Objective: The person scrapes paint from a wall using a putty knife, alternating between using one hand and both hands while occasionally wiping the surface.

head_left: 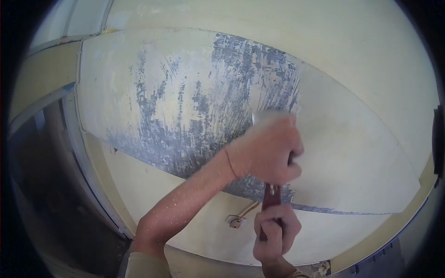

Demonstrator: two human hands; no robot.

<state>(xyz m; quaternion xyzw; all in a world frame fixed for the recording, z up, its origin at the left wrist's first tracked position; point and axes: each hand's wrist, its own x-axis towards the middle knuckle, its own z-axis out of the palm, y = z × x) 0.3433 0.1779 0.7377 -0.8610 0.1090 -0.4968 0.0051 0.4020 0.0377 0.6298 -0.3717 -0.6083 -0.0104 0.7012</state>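
My left hand (274,153), slightly blurred, is closed around the upper part of a scraper against the wall. The scraper's brown handle (271,194) shows below that fist, and a bit of its metal blade (258,117) shows above it. Lower on the same handle, my right hand (276,230) is wrapped round the grip. The blade lies at the right edge of a scraped grey patch (194,134) on the wall panel, where streaks of pale paint are left. To the right the pale paint (352,148) is whole. Pale flecks dot my left forearm.
Below the panel, a wall box (235,221) has a cable (249,210) running up from it. A dark doorway (44,157) with a light frame (76,125) stands at left. Several dark fittings sit at the lower right.
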